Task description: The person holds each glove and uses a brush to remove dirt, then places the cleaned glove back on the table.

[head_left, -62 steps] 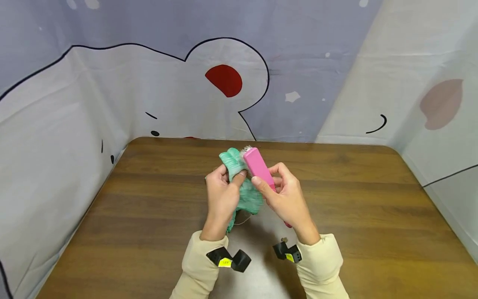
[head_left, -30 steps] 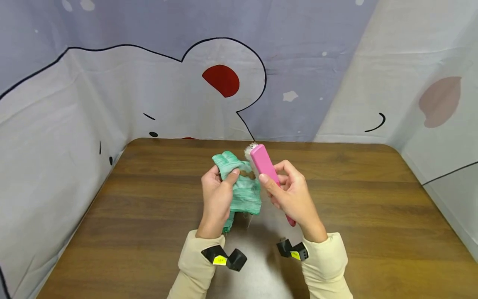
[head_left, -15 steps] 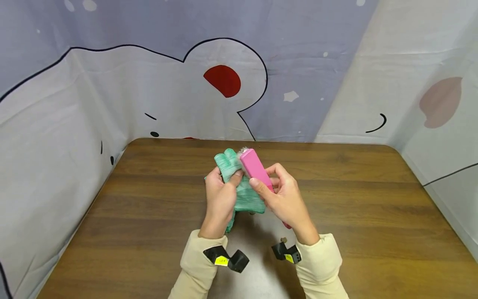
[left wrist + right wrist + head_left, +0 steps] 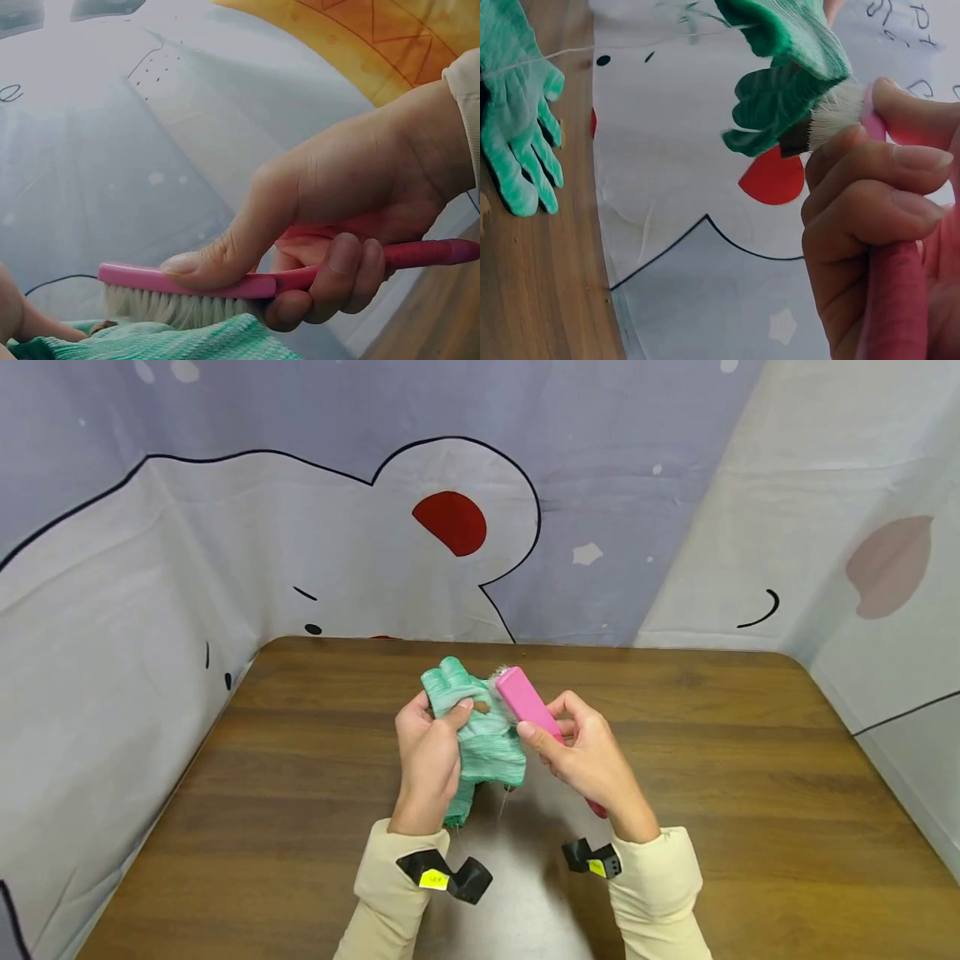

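Observation:
My left hand [image 4: 429, 760] grips a green knitted glove [image 4: 491, 756], its thumb beside a brown patch [image 4: 482, 707] on the fabric. A pink-backed brush [image 4: 528, 702] with white bristles is in my right hand [image 4: 596, 764], thumb along its back and fingers curled round the handle. In the left wrist view the bristles [image 4: 172, 306] meet the glove's surface. The right wrist view shows the held glove's fingers [image 4: 769, 105] hanging beside the brush. A second green glove [image 4: 517, 142] lies on the table there, mostly hidden in the head view.
The wooden table [image 4: 750, 793] has a dark grain and rounded far corners. Small brown crumbs [image 4: 516, 240] lie on it near the second glove. A printed cloth curtain [image 4: 360, 543] rises behind and at both sides. Black cameras [image 4: 450, 872] sit on both wrists, and a loose thread [image 4: 504, 802] hangs below the glove.
The brush has gone back and forth over the glove, drawing right, then left, and now right again. The brown patch, covered half a second ago, shows again. Both grips stay the same.

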Demonstrator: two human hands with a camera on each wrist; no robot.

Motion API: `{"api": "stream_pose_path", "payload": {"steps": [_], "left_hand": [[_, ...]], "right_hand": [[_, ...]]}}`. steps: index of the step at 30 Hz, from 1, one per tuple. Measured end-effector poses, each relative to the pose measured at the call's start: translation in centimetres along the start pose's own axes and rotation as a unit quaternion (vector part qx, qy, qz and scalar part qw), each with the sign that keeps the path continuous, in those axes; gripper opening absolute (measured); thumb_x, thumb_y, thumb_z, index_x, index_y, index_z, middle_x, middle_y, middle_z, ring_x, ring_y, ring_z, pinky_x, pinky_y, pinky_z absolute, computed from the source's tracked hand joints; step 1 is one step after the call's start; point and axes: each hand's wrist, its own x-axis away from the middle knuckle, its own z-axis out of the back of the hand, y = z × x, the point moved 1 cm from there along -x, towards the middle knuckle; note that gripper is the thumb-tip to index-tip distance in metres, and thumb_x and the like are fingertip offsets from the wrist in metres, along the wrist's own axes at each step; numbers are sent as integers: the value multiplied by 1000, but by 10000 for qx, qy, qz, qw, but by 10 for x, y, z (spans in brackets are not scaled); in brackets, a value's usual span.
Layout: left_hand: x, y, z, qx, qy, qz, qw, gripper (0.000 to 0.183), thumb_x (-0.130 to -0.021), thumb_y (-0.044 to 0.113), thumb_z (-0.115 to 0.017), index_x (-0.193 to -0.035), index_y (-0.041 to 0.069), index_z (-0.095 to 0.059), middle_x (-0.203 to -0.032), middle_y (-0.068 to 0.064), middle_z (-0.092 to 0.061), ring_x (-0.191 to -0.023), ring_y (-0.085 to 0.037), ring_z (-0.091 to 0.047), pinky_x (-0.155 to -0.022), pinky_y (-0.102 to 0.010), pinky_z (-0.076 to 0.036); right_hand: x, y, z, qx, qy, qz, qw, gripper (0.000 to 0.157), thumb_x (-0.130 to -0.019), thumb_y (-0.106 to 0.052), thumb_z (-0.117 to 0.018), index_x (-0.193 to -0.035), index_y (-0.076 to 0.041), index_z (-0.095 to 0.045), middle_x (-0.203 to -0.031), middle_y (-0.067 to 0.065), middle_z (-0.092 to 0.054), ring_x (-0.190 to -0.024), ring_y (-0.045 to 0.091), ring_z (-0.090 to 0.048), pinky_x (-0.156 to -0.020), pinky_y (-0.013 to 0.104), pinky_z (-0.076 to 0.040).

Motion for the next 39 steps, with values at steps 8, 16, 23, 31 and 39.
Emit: {"api": "stream_pose_path", "payload": {"steps": [8,16,23,31,39], "left_hand": [[3,-11,-6,-408,-192,256,9987,22,-85,-8,-53,-107,-9,-54,-96,-13,-60,-87,-18,-59,-77,-29,-50],[8,-12,-9,-904,-519,355,9939,19,-86,-1,-56,-104,-5,-60,-93,-12,-65,-80,-15,-62,-69,-29,-52],[9,-8,-9,-137,-344,197,9991,26,-84,-7,-54,-110,-8,-57,-103,-18,-62,-92,-21,-62,-77,-32,-52],[6,-6,-6,207,42,29,9998,28,-79,-14,-54,-107,-10,-58,-104,-20,-62,-96,-24,-61,-82,-35,-51],[1,-2,-1,569,344,55,9978,26,-81,-14,-53,-107,-16,-55,-106,-21,-59,-98,-25,-59,-82,-34,-50]], "right_hand": [[1,-1,3,-141,3,77,9999,26,-85,-24,-67,-93,-7,-49,-59,17,-53,-43,14,-43,-38,25,-37],[2,-11,-12,-274,377,694,9965,26,-83,-23,-68,-96,-7,-51,-67,10,-62,-51,16,-56,-42,29,-44],[6,-14,-17,344,624,764,9945,31,-81,-29,-71,-91,-9,-51,-72,9,-67,-58,21,-61,-44,28,-43],[5,-10,-13,914,382,622,9931,33,-79,-33,-72,-88,-10,-50,-68,3,-66,-54,13,-54,-48,27,-41],[4,-5,-1,1229,165,588,9905,35,-78,-38,-72,-87,-12,-51,-66,2,-63,-54,14,-53,-48,28,-41]]}}
